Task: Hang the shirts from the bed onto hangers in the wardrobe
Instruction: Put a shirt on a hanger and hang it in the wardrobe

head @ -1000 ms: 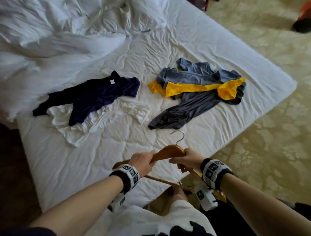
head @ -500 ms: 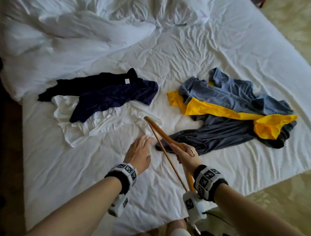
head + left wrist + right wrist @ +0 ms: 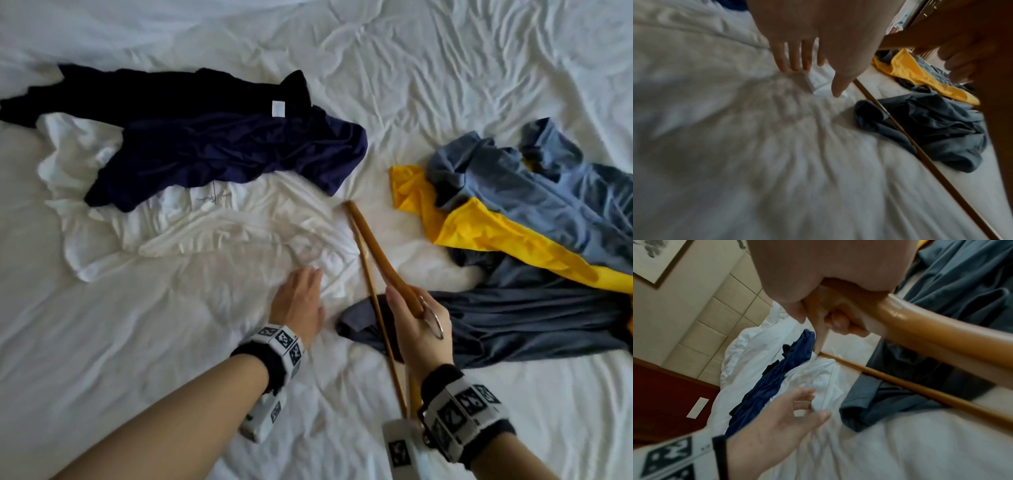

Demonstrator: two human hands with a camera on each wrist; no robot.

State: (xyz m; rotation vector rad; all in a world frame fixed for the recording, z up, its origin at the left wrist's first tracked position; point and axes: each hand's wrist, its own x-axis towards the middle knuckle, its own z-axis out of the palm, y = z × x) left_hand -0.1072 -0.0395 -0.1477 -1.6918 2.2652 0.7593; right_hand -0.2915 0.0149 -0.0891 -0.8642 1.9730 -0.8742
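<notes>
On the bed (image 3: 137, 342), near edge: white shirt (image 3: 239, 233) spread crosswise under a navy shirt (image 3: 219, 150), its near hem at the fingertips of the flat, open left hand (image 3: 298, 305), the closer one; right hand (image 3: 416, 329) grips a wooden hanger (image 3: 371, 240) pointing away, just right of it.

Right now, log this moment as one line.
left hand: open, reaching white shirt | right hand: holds wooden hanger | navy shirt overlaps white shirt | no shirt hung yet
</notes>
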